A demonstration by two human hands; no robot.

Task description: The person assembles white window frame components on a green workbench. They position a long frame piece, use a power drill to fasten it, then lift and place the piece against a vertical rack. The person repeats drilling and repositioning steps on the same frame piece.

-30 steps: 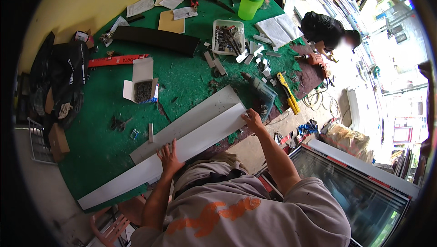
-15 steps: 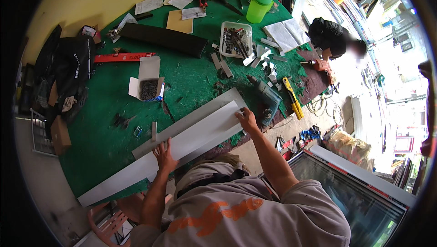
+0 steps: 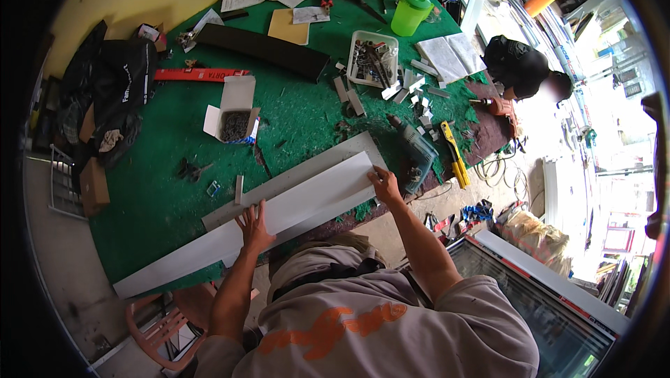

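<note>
The left hand [image 3: 255, 224] and right hand [image 3: 384, 184] are pressing flat and open on the long white flat panel [image 3: 307, 200] on the green counter [image 3: 160, 197], probably lining it up, which is calling for a firm grip next.

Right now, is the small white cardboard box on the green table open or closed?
Open: the small white cardboard box has its flaps spread, and dark small parts show inside.

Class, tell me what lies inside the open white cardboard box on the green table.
The white box holds a dark heap of small metal pieces, probably screws. Its bottom is covered by them; exact kind is too small to tell.
</note>
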